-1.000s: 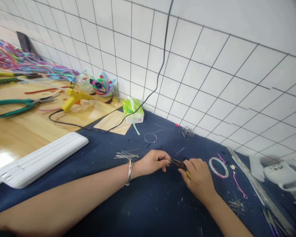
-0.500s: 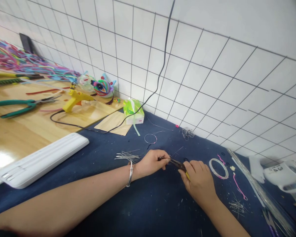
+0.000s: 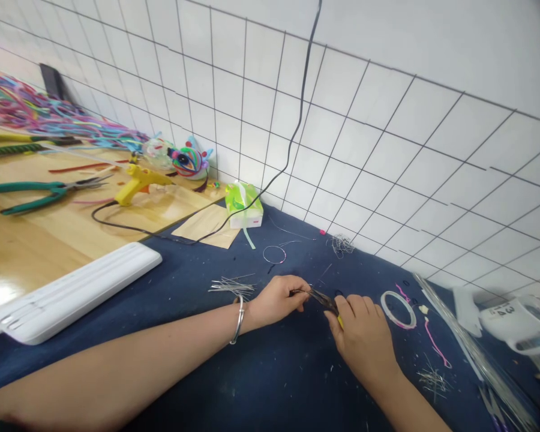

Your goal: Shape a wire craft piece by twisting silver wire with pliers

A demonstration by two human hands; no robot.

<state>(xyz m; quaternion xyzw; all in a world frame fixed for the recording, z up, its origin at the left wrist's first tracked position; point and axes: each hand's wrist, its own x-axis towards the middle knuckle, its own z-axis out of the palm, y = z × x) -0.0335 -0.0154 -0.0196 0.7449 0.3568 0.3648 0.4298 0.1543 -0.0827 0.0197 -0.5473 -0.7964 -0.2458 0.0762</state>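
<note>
My left hand (image 3: 284, 299), with a silver bangle (image 3: 239, 320) on the wrist, is closed in a pinch on a thin wire (image 3: 325, 271). Only a faint stretch of the wire shows beyond the fingertips. My right hand (image 3: 364, 333) is wrapped round a pair of pliers (image 3: 320, 297) with dark jaws and a yellow handle. Their jaws point left and meet the fingertips of my left hand, so the very tips are hidden. Behind my left wrist lies a pile of short cut wires (image 3: 232, 284). A wire ring (image 3: 274, 255) rests farther back on the dark blue cloth (image 3: 270, 384).
A tape roll (image 3: 399, 310), pink cord (image 3: 436, 344), wire scraps (image 3: 433, 380) and long wires (image 3: 477, 348) lie at right. A tissue pack (image 3: 243, 205) stands near the wall. At left are a white power bank-like box (image 3: 76, 294), a yellow glue gun (image 3: 139, 183) and green-handled pliers (image 3: 49, 192).
Both hands stay almost in place, the pliers' jaws still at the left fingertips. The wire sticking out past the fingers looks fainter now. The view has shifted slightly.
</note>
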